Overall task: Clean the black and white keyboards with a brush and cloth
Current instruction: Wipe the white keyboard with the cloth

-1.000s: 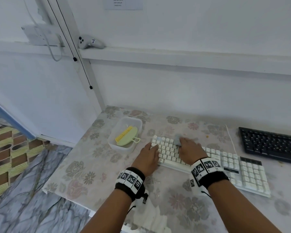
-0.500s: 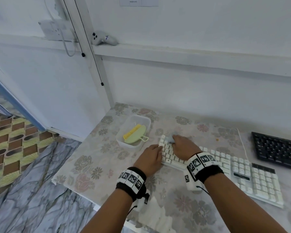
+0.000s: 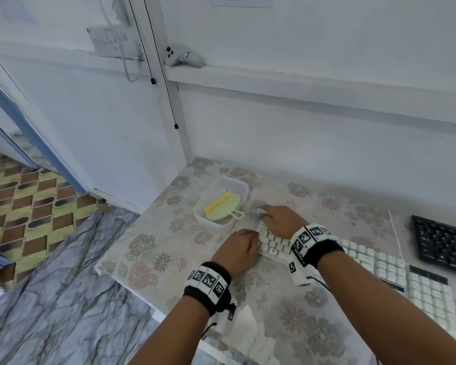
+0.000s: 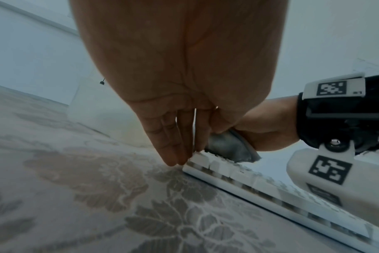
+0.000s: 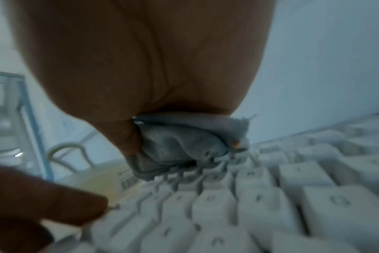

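A white keyboard lies across the floral table. My right hand grips a bunched grey cloth and presses it on the keyboard's far left corner; the cloth shows against the keys in the right wrist view. My left hand rests with straight fingers against the keyboard's left end. The black keyboard lies at the right edge. A yellow-green brush sits in a clear tub.
The tub stands just left of the white keyboard. The table's left edge drops to a marbled floor. A white wall with a ledge runs behind, carrying a controller. Hanging cords run down the corner post.
My right hand has slid the cloth leftward along the keyboard's top row to its far left corner. The left hand stays at the keyboard's left end. The camera has swung left.
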